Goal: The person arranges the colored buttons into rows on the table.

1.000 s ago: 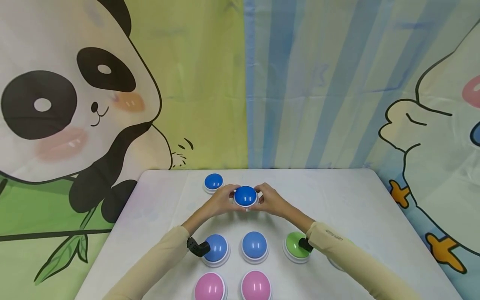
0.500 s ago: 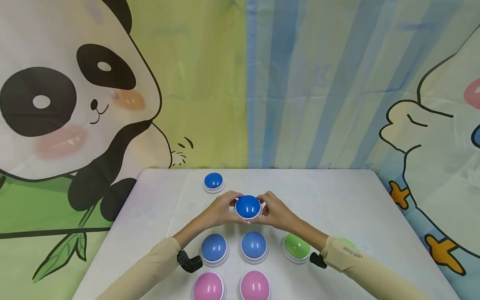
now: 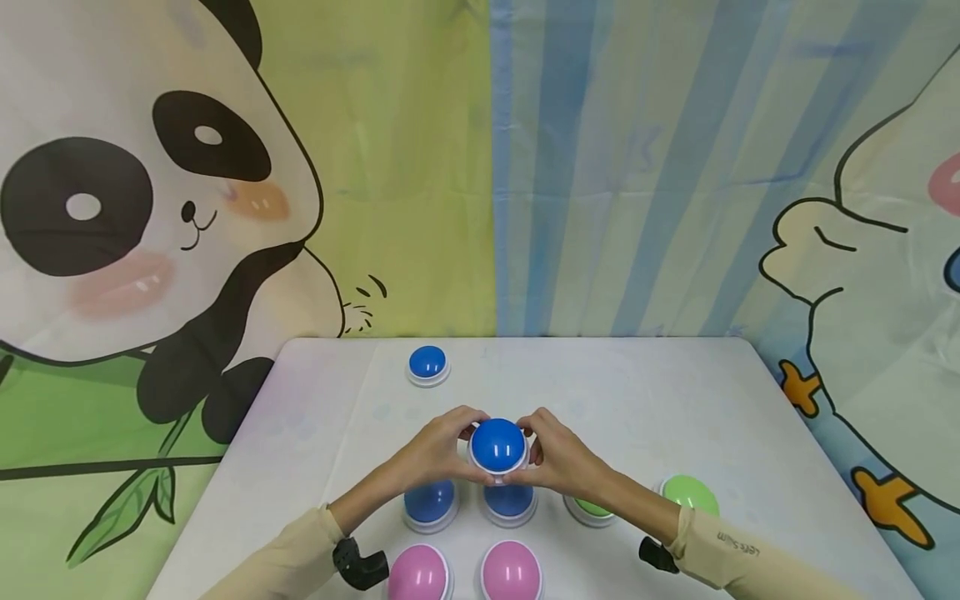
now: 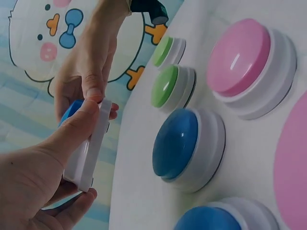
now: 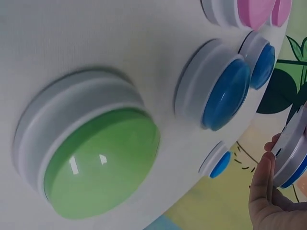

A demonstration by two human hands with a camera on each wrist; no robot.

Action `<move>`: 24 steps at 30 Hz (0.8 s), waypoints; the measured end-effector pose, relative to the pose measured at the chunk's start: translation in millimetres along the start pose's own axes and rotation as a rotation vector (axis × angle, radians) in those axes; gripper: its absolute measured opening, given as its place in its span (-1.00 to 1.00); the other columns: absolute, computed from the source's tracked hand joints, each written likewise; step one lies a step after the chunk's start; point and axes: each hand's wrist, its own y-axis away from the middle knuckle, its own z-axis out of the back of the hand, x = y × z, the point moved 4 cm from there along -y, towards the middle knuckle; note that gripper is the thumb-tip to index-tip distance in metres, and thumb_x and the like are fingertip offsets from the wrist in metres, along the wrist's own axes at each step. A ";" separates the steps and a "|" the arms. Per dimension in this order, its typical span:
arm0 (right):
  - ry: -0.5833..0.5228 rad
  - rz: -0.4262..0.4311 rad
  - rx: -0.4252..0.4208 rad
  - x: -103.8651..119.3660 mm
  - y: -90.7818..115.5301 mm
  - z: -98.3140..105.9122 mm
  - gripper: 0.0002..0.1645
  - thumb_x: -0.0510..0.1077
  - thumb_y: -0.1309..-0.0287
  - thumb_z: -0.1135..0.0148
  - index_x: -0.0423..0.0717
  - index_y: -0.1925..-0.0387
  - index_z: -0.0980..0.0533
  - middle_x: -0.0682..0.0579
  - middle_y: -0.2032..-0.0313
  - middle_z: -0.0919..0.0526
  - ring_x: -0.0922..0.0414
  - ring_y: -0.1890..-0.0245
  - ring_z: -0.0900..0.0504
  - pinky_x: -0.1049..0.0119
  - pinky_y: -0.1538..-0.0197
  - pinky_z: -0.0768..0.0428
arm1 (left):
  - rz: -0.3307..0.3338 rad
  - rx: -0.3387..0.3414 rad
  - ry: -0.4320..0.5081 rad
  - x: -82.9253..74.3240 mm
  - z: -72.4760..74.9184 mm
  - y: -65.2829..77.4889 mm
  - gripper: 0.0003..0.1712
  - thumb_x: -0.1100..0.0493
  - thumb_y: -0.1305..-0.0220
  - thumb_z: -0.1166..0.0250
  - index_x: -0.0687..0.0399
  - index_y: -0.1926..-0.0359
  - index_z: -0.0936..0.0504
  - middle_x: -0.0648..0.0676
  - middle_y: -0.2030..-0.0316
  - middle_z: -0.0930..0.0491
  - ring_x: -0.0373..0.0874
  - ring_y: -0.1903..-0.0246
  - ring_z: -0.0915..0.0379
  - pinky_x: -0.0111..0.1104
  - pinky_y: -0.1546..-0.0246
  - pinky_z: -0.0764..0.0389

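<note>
Both hands hold one blue push button with a white base (image 3: 498,447) above the table, its dome turned toward the head camera. My left hand (image 3: 442,450) grips its left side, thumb at the lower edge and fingers at the upper. On the opposite side my right hand (image 3: 561,455) pinches the rim the same way. In the left wrist view the button's white base (image 4: 88,155) is seen edge-on between the two hands. Just below and behind the hands stand two blue buttons (image 3: 430,503), partly covered in the head view.
On the white table (image 3: 637,400) a further blue button (image 3: 427,365) stands near the far edge. Two pink buttons (image 3: 512,573) are at the front. Two green buttons (image 3: 690,495) stand on the right, partly behind the right forearm. A printed curtain (image 3: 420,167) hangs behind.
Both hands have drawn the held blue button back toward the body, from near the far blue button to just above the blue row. The grip looks the same.
</note>
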 end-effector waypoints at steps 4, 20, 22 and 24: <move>-0.022 0.003 0.001 2.4 9.1 0.2 -0.19 0.26 0.26 -0.42 -0.04 0.00 -0.36 0.10 0.19 -0.40 0.20 0.41 -0.49 0.57 0.37 -0.52 | -0.035 0.010 0.006 -3.9 -4.7 3.7 -0.08 -0.42 0.30 -0.37 -0.13 -0.11 -0.39 -0.15 0.02 -0.47 -0.33 0.11 -0.46 -0.48 0.08 -0.57; 0.052 -0.053 -0.072 -17.9 49.5 19.3 -0.19 0.28 0.28 -0.42 -0.04 0.02 -0.36 0.11 0.20 -0.41 0.30 0.42 -0.43 0.50 0.37 -0.56 | -0.155 0.058 -0.001 -32.4 -38.0 -20.6 -0.07 -0.34 0.30 -0.42 -0.04 -0.12 -0.38 -0.07 0.01 -0.48 -0.32 0.10 -0.46 -0.53 0.10 -0.57; 0.057 -0.062 -0.079 -22.6 55.5 23.0 -0.18 0.29 0.28 -0.42 -0.04 0.02 -0.36 0.12 0.20 -0.41 0.30 0.42 -0.43 0.51 0.38 -0.55 | -0.181 0.060 -0.014 -37.2 -43.2 -25.9 -0.07 -0.34 0.29 -0.41 -0.04 -0.12 -0.37 -0.08 0.01 -0.47 -0.33 0.10 -0.45 -0.56 0.10 -0.56; 0.060 -0.074 -0.084 -27.1 60.9 26.6 -0.17 0.29 0.27 -0.41 -0.04 0.01 -0.35 0.13 0.20 -0.40 0.30 0.42 -0.43 0.52 0.39 -0.55 | -0.201 0.056 -0.031 -41.9 -48.0 -31.2 -0.06 -0.35 0.28 -0.40 -0.04 -0.13 -0.37 -0.08 0.01 -0.46 -0.35 0.11 -0.45 -0.61 0.10 -0.54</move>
